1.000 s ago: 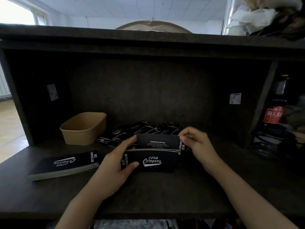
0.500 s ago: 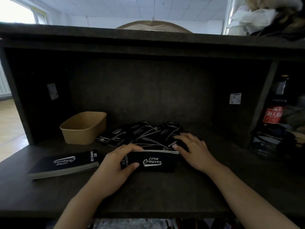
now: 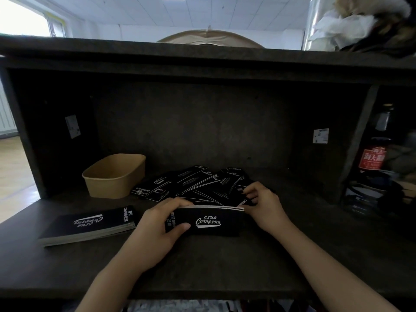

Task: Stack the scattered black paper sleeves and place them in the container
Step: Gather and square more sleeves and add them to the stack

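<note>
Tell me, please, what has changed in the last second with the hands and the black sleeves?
The right hand laid its sleeve on the held stack, reached into the scattered sleeves, and now pinches another at the stack's right end. The left hand keeps its grip on the stack. The finished pile and paper container stayed put.

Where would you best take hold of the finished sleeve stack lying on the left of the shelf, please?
Probably by its short ends or across its long edges, coming from above. The finished stack lies flat and loose on the shelf, so pinching top and bottom together should keep the sleeves from sliding apart. The container sits just behind it.
</note>
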Motion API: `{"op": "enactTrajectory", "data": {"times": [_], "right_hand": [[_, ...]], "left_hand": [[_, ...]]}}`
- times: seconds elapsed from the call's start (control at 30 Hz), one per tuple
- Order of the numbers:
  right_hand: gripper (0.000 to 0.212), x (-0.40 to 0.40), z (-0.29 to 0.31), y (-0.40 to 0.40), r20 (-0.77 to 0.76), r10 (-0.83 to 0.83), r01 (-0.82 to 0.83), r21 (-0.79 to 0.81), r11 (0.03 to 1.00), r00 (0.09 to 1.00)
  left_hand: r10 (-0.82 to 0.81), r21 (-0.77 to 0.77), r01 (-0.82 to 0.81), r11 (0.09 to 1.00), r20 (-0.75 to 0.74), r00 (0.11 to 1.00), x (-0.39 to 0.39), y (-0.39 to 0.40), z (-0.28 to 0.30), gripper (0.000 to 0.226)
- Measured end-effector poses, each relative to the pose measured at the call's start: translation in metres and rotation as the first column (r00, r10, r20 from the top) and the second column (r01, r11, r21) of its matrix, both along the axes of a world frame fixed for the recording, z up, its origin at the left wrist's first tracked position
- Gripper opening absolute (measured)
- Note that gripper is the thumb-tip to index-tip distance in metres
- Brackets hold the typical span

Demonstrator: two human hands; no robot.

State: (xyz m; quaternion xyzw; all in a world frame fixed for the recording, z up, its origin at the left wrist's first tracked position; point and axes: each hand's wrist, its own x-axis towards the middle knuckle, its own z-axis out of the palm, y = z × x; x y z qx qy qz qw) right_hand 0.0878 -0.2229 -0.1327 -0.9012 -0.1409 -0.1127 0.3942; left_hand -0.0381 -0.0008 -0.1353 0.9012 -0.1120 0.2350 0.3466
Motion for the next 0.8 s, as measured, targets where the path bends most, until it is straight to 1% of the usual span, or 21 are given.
{"op": "enactTrajectory", "data": {"times": [0.13,0.2,0.3,0.4,0.5,0.57,0.63,0.7,0.8], "right_hand": [[0.051,0.000,0.004,-0.004,-0.176,-0.022,0.057,0.196,0.979,0.984],[0.053,0.001,0.005,-0.008,-0.226,-0.050,0.119,0.301,0.946,0.973],[0.042,0.000,0.008,-0.015,-0.233,-0.134,0.215,0.370,0.904,0.963],[0.032,-0.001,0.010,-0.017,-0.212,-0.160,0.238,0.427,0.872,0.964],[0.027,-0.002,0.013,-0.017,-0.248,-0.116,0.233,0.520,0.822,0.962],[0.022,-0.006,0.016,-0.016,-0.211,-0.055,0.159,0.516,0.842,0.976],[0.019,-0.012,0.019,-0.013,-0.155,0.051,0.024,0.450,0.893,0.987],[0.016,-0.015,0.018,-0.011,-0.111,0.123,-0.069,0.399,0.914,0.986],[0.015,-0.014,0.017,-0.011,-0.081,0.128,-0.088,0.380,0.921,0.988]], "left_hand": [[0.044,0.008,-0.044,0.999,0.029,0.999,0.002,0.002,-0.001,0.037],[0.047,0.005,-0.047,0.999,0.015,0.999,0.001,0.002,-0.001,0.037],[0.041,-0.001,-0.041,0.999,0.001,0.999,0.000,0.002,-0.001,0.036],[0.032,-0.023,-0.033,0.999,-0.019,0.999,-0.001,0.002,0.000,0.041],[0.042,-0.037,-0.044,0.998,-0.068,0.997,-0.002,0.002,0.000,0.059],[0.055,-0.047,-0.060,0.997,-0.106,0.993,-0.002,0.001,0.000,0.077],[0.056,-0.059,-0.064,0.996,-0.119,0.991,-0.004,-0.001,0.001,0.088],[0.049,-0.069,-0.057,0.996,-0.114,0.992,-0.006,-0.003,0.002,0.094],[0.061,-0.055,-0.068,0.996,-0.114,0.992,-0.007,-0.004,0.002,0.096]]}}
